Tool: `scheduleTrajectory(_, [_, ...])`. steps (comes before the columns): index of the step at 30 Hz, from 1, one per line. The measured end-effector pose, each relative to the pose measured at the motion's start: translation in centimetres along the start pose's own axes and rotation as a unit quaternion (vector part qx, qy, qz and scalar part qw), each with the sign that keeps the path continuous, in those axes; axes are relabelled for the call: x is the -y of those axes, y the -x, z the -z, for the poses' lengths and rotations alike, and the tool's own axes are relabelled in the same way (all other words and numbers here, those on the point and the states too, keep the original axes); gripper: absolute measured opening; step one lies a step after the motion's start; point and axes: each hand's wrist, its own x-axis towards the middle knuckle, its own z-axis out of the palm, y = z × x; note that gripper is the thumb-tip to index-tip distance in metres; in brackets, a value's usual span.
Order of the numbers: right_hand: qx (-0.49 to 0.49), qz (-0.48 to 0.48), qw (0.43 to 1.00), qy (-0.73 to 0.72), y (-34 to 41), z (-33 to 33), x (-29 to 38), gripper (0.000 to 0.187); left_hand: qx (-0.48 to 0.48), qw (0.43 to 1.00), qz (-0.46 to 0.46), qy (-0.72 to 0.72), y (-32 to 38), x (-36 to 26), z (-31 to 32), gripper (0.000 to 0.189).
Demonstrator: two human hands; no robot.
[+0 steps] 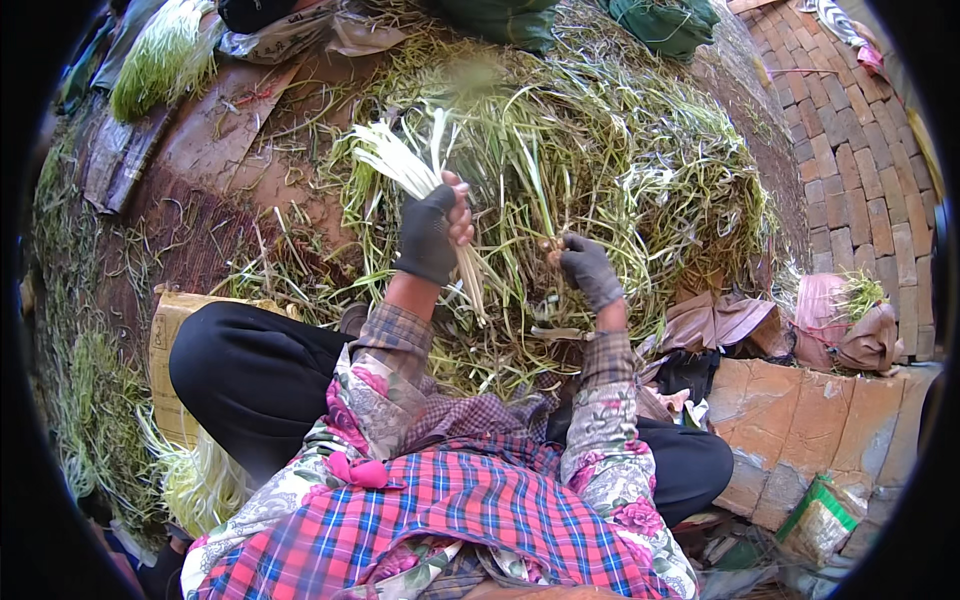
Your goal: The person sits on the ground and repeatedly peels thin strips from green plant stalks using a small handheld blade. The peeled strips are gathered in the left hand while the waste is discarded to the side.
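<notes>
My left hand [439, 229], in a dark fingerless glove, grips a bundle of slender white vegetable stalks [397, 157]. The bundle slants through the fist, with its thicker white part above and thin ends hanging below. Apart from it, to the right, my right hand [589, 266] wears a greyish glove with bare fingertips. Its fingers pinch a pale green stalk [541, 191], which rises from them against the heap. Beneath and beyond both hands spreads a large heap of loose green and yellowed stalks and leaves [660, 172].
Pale stalk bundles lie at the upper left [165, 64] and beside my left knee [199, 480]. Green sacks [664, 26] stand beyond the heap. Flattened cardboard [802, 420] lies on the right, near a tied pink bag [817, 307] and brick paving [862, 165].
</notes>
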Motion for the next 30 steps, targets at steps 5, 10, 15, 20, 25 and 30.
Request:
scheduleTrajectory(5, [0.154, 0.071, 0.981, -0.093, 2.3, -1.1, 0.7, 0.028, 0.006, 0.991, 0.019, -0.131, -0.7, 3.0, 1.4, 0.042])
scheduleTrajectory(10, [0.225, 0.050, 0.973, 0.003, 2.2, -3.7, 0.2, 0.033, 0.038, 0.988, 0.075, -0.130, -0.6, 4.1, 1.3, 0.042])
scheduleTrajectory(15, [0.192, 0.027, 0.968, 0.159, 2.6, -6.0, 1.8, 0.037, 0.020, 0.974, 0.074, -0.211, -0.2, 3.9, 1.5, 0.040])
scheduleTrajectory(20, [0.122, 0.006, 0.992, -0.012, 2.6, -7.7, 2.1, 0.031, 0.049, 0.966, 0.027, -0.252, -0.9, 4.8, 2.3, 0.037])
scheduleTrajectory(25, [0.047, 0.063, 0.993, -0.084, 2.5, -6.9, 1.8, 0.019, 0.042, 0.978, 0.063, -0.195, -0.5, 4.3, 2.1, 0.037])
scheduleTrajectory(30, [0.010, 0.150, 0.989, -0.005, 1.6, -5.6, 0.5, 0.018, 0.052, 0.978, 0.048, -0.194, -0.3, 4.4, 1.5, 0.032])
